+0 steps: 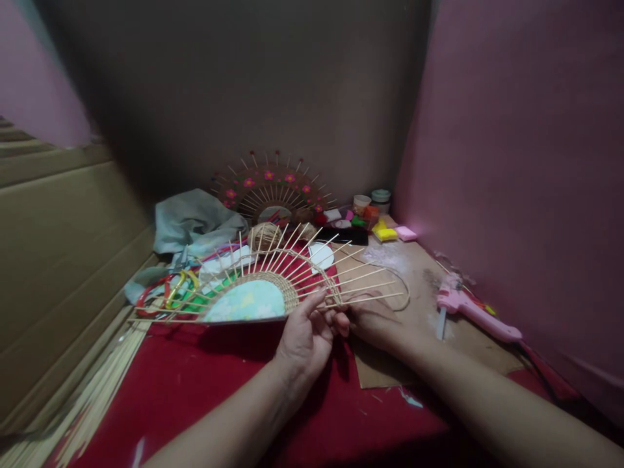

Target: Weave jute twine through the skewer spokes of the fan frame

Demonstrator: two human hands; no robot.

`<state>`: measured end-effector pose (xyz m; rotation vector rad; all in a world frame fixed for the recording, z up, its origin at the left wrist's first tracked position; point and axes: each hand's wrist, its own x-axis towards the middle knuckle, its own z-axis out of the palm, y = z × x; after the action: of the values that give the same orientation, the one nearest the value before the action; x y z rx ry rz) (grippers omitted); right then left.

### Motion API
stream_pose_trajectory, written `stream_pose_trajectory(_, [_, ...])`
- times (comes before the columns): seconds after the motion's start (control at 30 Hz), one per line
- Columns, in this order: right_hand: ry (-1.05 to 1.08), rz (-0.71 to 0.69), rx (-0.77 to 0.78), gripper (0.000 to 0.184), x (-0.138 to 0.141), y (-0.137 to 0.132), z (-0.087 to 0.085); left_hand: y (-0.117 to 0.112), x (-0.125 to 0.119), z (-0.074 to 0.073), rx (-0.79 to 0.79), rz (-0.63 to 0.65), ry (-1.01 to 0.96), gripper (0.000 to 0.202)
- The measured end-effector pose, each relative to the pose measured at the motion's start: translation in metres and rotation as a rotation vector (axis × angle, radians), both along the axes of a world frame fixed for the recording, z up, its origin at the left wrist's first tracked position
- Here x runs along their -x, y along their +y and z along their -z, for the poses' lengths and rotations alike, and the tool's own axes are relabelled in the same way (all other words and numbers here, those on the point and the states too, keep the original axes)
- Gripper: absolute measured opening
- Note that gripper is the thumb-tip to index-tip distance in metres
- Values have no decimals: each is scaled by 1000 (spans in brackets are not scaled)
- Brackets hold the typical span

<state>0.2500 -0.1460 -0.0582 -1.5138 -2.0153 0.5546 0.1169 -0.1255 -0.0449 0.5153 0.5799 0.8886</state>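
A half-round woven fan (290,292) of thin sticks spreads before me, with a pale blue-green patterned half-circle (246,300) at its base. Twine (292,252) runs in an arc through the sticks, and a loose loop curves out on the right. My left hand (307,331) is closed on the lower right edge of the fan, thumb uppermost. Close beside it, my right hand (373,320) is bent in at the fan's right end, near the twine; its fingers are partly hidden and look pinched together. What they pinch cannot be made out.
A pink glue gun (475,312) lies on cardboard (390,364) at right. Behind stand a flowered stick fan (268,179), twine balls (264,236), coloured packets (384,231) and small jars (380,200). Grey cloth (197,221), scissors (178,289) and loose sticks (104,390) are at left.
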Motion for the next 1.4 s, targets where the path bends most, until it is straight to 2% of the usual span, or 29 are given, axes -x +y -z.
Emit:
stream_pose_trajectory(0.1, [54, 21, 0, 18, -2, 1, 5, 2, 0, 3, -37, 52, 7, 13])
stream_pose_trajectory(0.2, [151, 79, -5, 21, -4, 5, 8, 2, -1, 3, -44, 32, -4, 9])
stream_pose_trajectory(0.37, [725, 235, 159, 7, -5, 11, -7, -1, -1, 1, -15, -3, 9, 11])
stream_pose_trajectory(0.47, [1004, 310, 224, 15, -7, 12, -16, -2, -1, 1, -6, 4, -2, 11])
stream_pose_trajectory(0.53, [1106, 345, 231, 22, -10, 14, -16, -2, 0, 1, -3, 1, -12, 9])
stream_pose_trajectory(0.73, [1003, 493, 107, 23, -18, 18, -14, -4, -1, -1, 35, -56, -29, 6])
stream_pose_trajectory(0.9, [1021, 542, 42, 22, -18, 16, -19, -5, 0, -3, 50, -58, -14, 7])
stream_pose_trajectory(1.1, [1110, 534, 110, 19, -23, 21, -16, -5, 0, -2, 37, -35, -25, 7])
stream_pose_trajectory(1.3, [1240, 435, 293, 20, -31, 36, -12, -8, 1, -2, 44, -33, -30, 7])
stream_pose_trajectory(1.4, [1313, 405, 276, 17, -33, 46, -10, -10, 1, -1, 40, -23, -30, 6])
